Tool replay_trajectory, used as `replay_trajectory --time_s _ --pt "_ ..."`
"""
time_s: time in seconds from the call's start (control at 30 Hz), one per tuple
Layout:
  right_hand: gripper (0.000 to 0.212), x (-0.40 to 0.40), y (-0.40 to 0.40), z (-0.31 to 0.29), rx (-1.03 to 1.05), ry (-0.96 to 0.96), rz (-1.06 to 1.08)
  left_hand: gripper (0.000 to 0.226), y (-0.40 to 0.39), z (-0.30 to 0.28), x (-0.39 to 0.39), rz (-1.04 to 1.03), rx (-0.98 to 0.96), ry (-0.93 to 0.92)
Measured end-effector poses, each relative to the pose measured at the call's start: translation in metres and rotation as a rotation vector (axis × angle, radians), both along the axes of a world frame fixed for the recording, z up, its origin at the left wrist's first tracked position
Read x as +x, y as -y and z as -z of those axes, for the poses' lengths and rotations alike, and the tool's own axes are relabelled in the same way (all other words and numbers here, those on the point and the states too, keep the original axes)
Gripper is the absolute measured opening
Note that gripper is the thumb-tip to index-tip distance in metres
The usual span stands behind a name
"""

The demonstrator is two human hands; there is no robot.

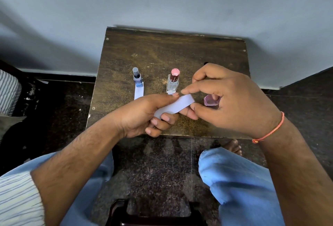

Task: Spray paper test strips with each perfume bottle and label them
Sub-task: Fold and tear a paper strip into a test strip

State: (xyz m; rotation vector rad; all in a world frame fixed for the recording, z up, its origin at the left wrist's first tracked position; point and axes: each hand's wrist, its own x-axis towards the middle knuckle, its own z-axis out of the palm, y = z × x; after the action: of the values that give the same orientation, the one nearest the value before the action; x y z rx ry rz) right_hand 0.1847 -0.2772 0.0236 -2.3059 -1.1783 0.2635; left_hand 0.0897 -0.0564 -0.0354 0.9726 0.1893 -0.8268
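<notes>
Paper strip (174, 106) lies across my left hand (144, 116), whose curled fingers pinch its near end; my right hand (227, 99) nips the 3 o'clock tip above the bench (162, 54). Light, floppy, easily creased, I judge; best held by the ends.

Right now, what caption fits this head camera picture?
Both hands, left and right, hold a paper strip near three perfume bottles.

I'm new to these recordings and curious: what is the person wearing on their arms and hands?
Both hands are bare. The right wrist carries a thin orange thread bracelet. The left arm has a white, blue-striped sleeve pushed up past the forearm. No rings or watch show.
</notes>
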Motion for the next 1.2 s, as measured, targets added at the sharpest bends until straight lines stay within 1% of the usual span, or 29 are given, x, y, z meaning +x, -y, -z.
replay_trajectory --time_s 0.13,0.5,1.2 --pt "0.037 0.0014 0.0014 -0.0014 0.01 -0.001 -0.015 0.058 0.0012 0.0024 0.0007 0.001 0.0 -0.009" --pt "0.031 0.0028 0.0034 -0.0014 0.047 -0.002 -0.031 0.053 0.0051 0.0017 0.0013 -0.007 -0.052 -0.04" --pt "0.03 0.0065 0.0037 0.0044 -0.004 0.049 -0.038 0.057 0.0064 0.0013 0.0025 -0.016 -0.034 -0.071"
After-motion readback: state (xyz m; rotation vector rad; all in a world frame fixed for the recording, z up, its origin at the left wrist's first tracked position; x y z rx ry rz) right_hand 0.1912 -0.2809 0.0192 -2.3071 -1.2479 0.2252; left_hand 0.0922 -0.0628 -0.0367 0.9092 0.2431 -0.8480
